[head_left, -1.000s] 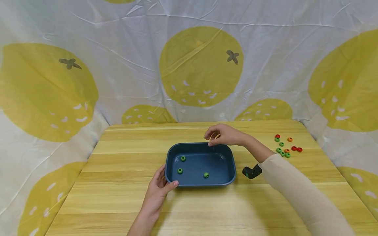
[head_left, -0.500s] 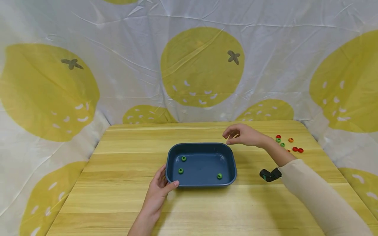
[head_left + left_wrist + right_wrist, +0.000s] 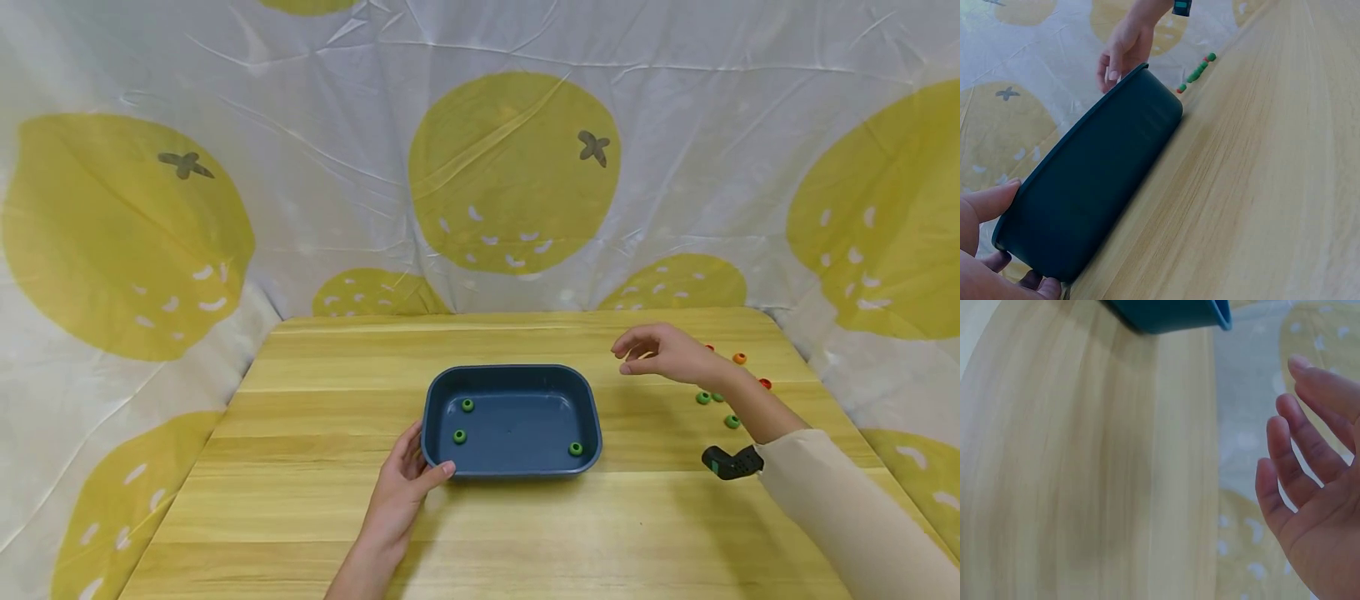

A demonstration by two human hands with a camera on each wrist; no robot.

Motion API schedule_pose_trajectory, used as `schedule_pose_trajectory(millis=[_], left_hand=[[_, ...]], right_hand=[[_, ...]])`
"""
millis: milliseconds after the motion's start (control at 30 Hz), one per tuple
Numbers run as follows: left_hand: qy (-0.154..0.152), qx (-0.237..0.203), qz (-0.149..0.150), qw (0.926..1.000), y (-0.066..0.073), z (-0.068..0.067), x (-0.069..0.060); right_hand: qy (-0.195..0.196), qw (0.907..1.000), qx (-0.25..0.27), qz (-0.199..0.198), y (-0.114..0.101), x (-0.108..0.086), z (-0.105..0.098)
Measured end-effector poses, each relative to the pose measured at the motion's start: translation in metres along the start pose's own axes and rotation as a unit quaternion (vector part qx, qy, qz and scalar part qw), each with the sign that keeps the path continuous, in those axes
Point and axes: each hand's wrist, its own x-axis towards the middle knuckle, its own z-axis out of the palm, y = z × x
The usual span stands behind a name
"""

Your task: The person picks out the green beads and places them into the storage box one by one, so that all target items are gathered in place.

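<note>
A dark blue rectangular tub (image 3: 510,477) stands on the wooden table. My left hand (image 3: 397,483) grips its left end, thumb over the rim and fingers against the outer wall; the left wrist view shows the same hold. Inside lie a green bead (image 3: 468,405) at the back left, another green bead (image 3: 460,437) in front of it and a third green bead (image 3: 575,449) at the front right. My right hand (image 3: 671,354) hovers right of the tub, fingers loosely bent and apart. Nothing is in its palm in the right wrist view.
Loose beads lie at the table's right, partly hidden by my right forearm: an orange bead (image 3: 739,358), a red bead (image 3: 765,384), a green bead (image 3: 732,422) and several more. A black device (image 3: 731,462) sits at my right cuff. A lemon-printed cloth (image 3: 337,208) hangs behind.
My right hand has moved right, from above the tub's back rim toward the loose beads. The third green bead has rolled right inside the tub. My left hand keeps its hold.
</note>
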Motion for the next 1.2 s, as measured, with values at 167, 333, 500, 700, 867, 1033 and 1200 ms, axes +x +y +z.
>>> schedule_pose_trajectory(millis=[167, 333, 500, 700, 867, 1033, 1200], left_hand=[[-0.001, 0.0, 0.0, 1.0, 0.0, 0.0, -0.001], [0.001, 0.001, -0.002, 1.0, 0.0, -0.001, -0.001], [0.003, 0.003, -0.002, 1.0, 0.0, 0.0, -0.001], [0.003, 0.003, -0.001, 1.0, 0.0, 0.0, 0.0], [0.002, 0.003, 0.001, 1.0, 0.0, 0.0, 0.001], [0.002, 0.002, 0.001, 1.0, -0.001, 0.0, 0.001], [0.006, 0.008, -0.002, 0.9999, -0.001, 0.0, 0.0]], right_hand=[[0.013, 0.9998, -0.005, 0.016, 0.01, -0.017, -0.007], [0.026, 0.9994, -0.004, 0.02, 0.017, -0.032, -0.014], [0.031, 0.9992, -0.004, 0.025, 0.024, -0.045, -0.018], [0.035, 0.9987, -0.001, 0.037, 0.033, -0.057, -0.022], [0.046, 0.9983, 0.0, 0.037, 0.043, -0.069, -0.025], [0.061, 0.997, -0.01, 0.048, 0.051, -0.083, -0.027], [0.071, 0.9951, -0.02, 0.065, 0.06, -0.095, -0.03]])
